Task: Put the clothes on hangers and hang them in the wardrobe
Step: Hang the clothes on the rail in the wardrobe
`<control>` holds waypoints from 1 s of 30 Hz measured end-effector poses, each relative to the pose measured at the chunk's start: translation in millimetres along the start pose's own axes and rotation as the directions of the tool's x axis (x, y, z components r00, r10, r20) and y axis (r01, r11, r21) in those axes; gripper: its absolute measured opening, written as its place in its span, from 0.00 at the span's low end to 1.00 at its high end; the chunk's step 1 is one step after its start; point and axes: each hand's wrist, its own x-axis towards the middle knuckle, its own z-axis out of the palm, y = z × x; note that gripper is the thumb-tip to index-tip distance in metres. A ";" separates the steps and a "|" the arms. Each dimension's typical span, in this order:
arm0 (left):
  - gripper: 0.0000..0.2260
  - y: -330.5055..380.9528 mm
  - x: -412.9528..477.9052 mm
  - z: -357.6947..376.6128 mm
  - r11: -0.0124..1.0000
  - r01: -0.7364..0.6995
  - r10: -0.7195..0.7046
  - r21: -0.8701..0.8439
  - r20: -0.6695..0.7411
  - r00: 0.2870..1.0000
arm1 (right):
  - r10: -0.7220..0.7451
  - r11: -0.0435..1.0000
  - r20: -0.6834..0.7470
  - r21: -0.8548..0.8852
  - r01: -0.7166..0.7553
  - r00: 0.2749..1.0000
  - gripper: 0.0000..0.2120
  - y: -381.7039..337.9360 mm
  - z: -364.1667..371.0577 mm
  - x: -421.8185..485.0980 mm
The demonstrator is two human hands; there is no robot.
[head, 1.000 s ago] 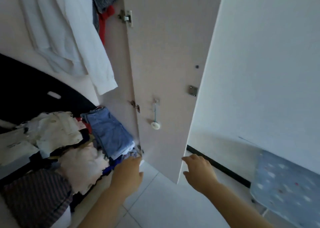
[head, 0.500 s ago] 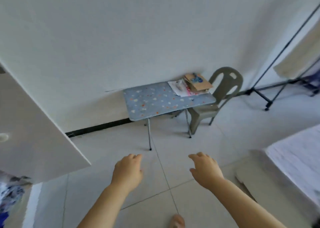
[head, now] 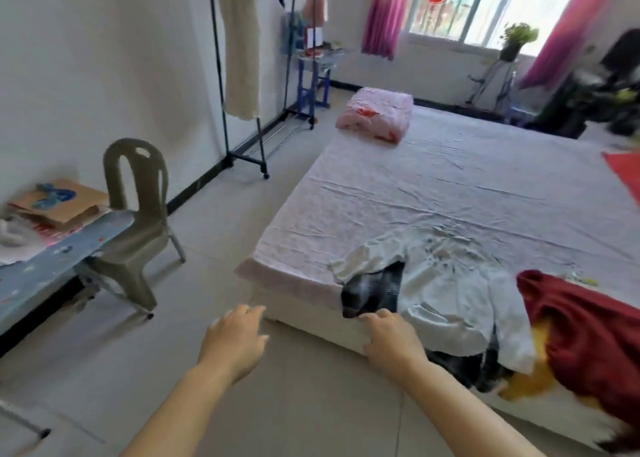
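The head view shows the left hand [head: 235, 342] over the floor [head: 207, 248], fingers loose and empty. The right hand [head: 393, 340], equally loose and empty, is at the near edge of the bed [head: 450, 186], just beside a black garment [head: 374, 290] lying under a pale shirt [head: 450, 283]. A dark red garment [head: 581, 325] lies to their right.

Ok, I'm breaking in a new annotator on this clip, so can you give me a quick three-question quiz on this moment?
1. True or false: the left hand holds a hanger.
2. Which garment lies nearest the right hand? A) a denim jacket B) the black garment C) a green towel
3. Fill in: the grey chair stands next to the blue patterned ____.
Key: 1 false, both hands are empty with relaxed fingers. 2 B, at the bed's near edge. 3 table.
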 end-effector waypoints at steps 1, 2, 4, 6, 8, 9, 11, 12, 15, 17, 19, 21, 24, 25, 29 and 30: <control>0.24 30.7 17.1 1.4 0.999 -0.040 0.040 0.000 0.006 0.999 | 0.034 0.999 -0.004 0.011 -0.034 0.999 0.22 29.5 -7.5 1.8; 0.24 60.0 33.6 2.1 0.997 -0.082 0.082 0.002 0.008 0.997 | 0.068 0.997 -0.012 0.026 -0.067 0.998 0.20 57.0 -14.4 3.8; 0.23 113.7 63.2 2.0 0.986 -0.169 0.168 0.005 0.015 0.986 | 0.141 0.988 -0.023 0.060 -0.140 0.990 0.18 106.0 -25.3 6.8; 0.23 160.9 88.9 2.4 0.970 -0.241 0.241 0.006 0.034 0.970 | 0.204 0.976 -0.030 0.085 -0.201 0.978 0.20 146.3 -31.9 10.1; 0.23 200.1 113.7 4.4 0.951 -0.307 0.305 0.026 0.058 0.951 | 0.258 0.959 -0.032 0.129 -0.252 0.966 0.24 179.6 -36.3 16.1; 0.23 217.3 126.2 6.0 0.941 -0.336 0.333 0.034 0.072 0.940 | 0.285 0.948 -0.028 0.157 -0.277 0.958 0.25 194.4 -37.7 20.0; 0.23 246.9 150.6 10.6 0.924 -0.379 0.374 0.041 0.095 0.922 | 0.333 0.926 -0.024 0.199 -0.322 0.943 0.25 220.7 -38.2 28.4; 0.23 259.8 163.0 14.1 0.917 -0.398 0.392 0.043 0.105 0.914 | 0.361 0.912 -0.023 0.219 -0.348 0.932 0.23 233.2 -37.6 32.5; 0.20 294.8 202.8 24.9 0.889 -0.458 0.451 0.020 0.147 0.880 | 0.423 0.882 0.007 0.228 -0.413 0.906 0.22 269.9 -36.7 50.4; 0.22 318.1 235.2 31.6 0.866 -0.501 0.492 0.005 0.172 0.853 | 0.471 0.859 0.030 0.214 -0.466 0.882 0.21 294.6 -37.9 68.1; 0.23 338.9 269.9 32.9 0.850 -0.527 0.518 -0.008 0.197 0.833 | 0.518 0.828 0.047 0.222 -0.515 0.854 0.22 316.1 -42.9 88.1; 0.21 356.6 302.8 32.0 0.841 -0.540 0.532 -0.025 0.220 0.818 | 0.541 0.810 0.067 0.227 -0.541 0.838 0.23 334.2 -51.1 110.1; 0.19 379.0 347.3 30.4 0.827 -0.562 0.548 -0.012 0.241 0.801 | 0.557 0.799 0.075 0.224 -0.558 0.827 0.23 359.1 -65.2 145.3; 0.19 385.4 360.0 30.3 0.825 -0.565 0.550 -0.014 0.247 0.798 | 0.556 0.800 0.080 0.217 -0.559 0.827 0.23 366.8 -69.2 156.4; 0.21 407.4 400.2 36.8 0.833 -0.553 0.535 -0.018 0.279 0.797 | 0.543 0.808 0.118 0.193 -0.556 0.831 0.23 396.5 -80.0 196.9; 0.21 412.4 409.8 39.7 0.838 -0.545 0.526 -0.017 0.289 0.800 | 0.534 0.815 0.129 0.184 -0.549 0.836 0.23 406.0 -82.2 209.2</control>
